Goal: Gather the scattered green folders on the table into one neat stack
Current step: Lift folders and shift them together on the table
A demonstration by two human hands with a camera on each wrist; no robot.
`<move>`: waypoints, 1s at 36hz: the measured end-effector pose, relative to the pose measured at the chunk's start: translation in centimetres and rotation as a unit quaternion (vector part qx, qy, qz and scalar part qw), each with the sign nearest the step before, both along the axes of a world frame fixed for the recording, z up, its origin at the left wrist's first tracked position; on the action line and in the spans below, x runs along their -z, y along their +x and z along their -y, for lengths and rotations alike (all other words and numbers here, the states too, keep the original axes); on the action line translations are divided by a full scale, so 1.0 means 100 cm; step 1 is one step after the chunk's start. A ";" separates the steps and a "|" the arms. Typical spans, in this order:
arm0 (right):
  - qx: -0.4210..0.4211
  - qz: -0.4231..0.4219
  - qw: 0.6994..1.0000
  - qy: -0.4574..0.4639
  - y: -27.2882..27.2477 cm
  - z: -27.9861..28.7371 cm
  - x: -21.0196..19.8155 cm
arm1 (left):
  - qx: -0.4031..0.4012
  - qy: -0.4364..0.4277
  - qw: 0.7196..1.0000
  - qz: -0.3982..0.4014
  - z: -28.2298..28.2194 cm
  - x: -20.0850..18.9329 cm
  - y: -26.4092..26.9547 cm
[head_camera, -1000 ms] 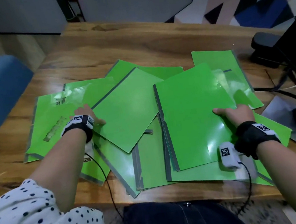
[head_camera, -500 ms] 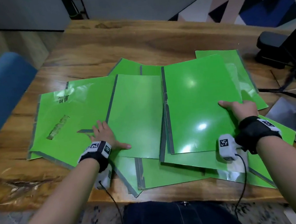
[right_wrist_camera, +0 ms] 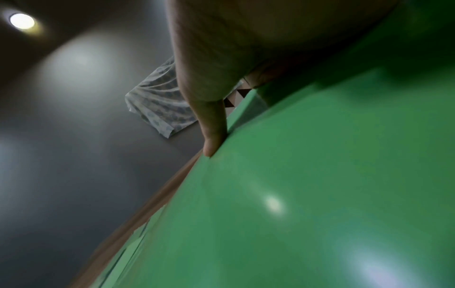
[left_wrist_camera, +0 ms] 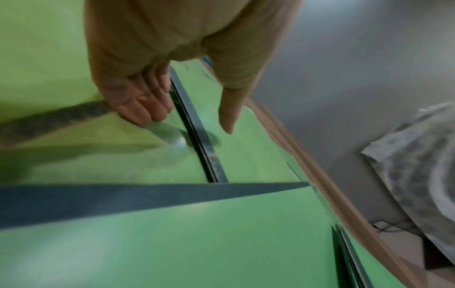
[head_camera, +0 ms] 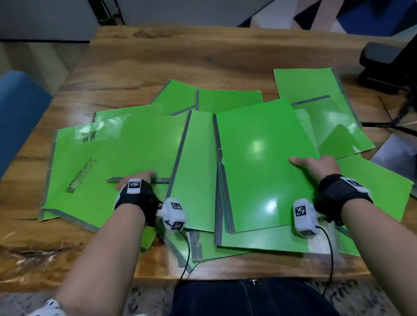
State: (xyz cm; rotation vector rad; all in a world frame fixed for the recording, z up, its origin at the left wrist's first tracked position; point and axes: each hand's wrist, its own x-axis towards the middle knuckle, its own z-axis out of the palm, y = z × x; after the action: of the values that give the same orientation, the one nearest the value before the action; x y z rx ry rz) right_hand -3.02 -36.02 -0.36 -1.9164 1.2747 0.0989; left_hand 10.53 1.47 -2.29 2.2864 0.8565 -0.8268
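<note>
Wooden tabletop (head_camera: 191,56), with a loose heap of glossy green folders spread across it, overlapping at odd angles, each with a grey spine strip. The top folder (head_camera: 262,167) sits right of centre in the heap, spine to the left and long side running away from the person, covering several others; its near edge stops short of the tabletop's near edge. The right hand (head_camera: 319,169) has it by the right-hand edge. The thumb (right_wrist_camera: 211,126) lies flat on the cover and the fingers are out of sight beneath, so the grip is clamped on that folder. The right wrist view shows only thumb and green cover, and whether the edge is lifted cannot be told. The left hand (head_camera: 134,182) rests on the left side of the heap, where a wide left folder (head_camera: 114,152) meets a tilted middle folder (head_camera: 193,174). Its fingers (left_wrist_camera: 145,105) are together and fairly straight, tips down on a green corner beside a grey strip (head_camera: 162,180), with the thumb (left_wrist_camera: 229,113) held apart and touching nothing, so that grip is open. Whether the fingertips hook under an edge cannot be told. Each wrist wears a black strap with a white camera block. A blue chair (head_camera: 0,123) stands off the left edge. A grey sheet (head_camera: 395,156) lies at the right, partly under the folders.
</note>
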 end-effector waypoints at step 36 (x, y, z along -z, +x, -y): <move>-0.059 0.002 0.993 -0.104 0.022 0.034 -0.066 | -0.001 0.030 0.806 0.591 0.053 -0.196 0.058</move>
State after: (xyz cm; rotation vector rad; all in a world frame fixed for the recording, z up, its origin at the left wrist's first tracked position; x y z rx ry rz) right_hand -0.80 -39.41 6.24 -2.1684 1.2078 0.0227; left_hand 16.35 -3.88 17.29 2.2322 0.2627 0.6740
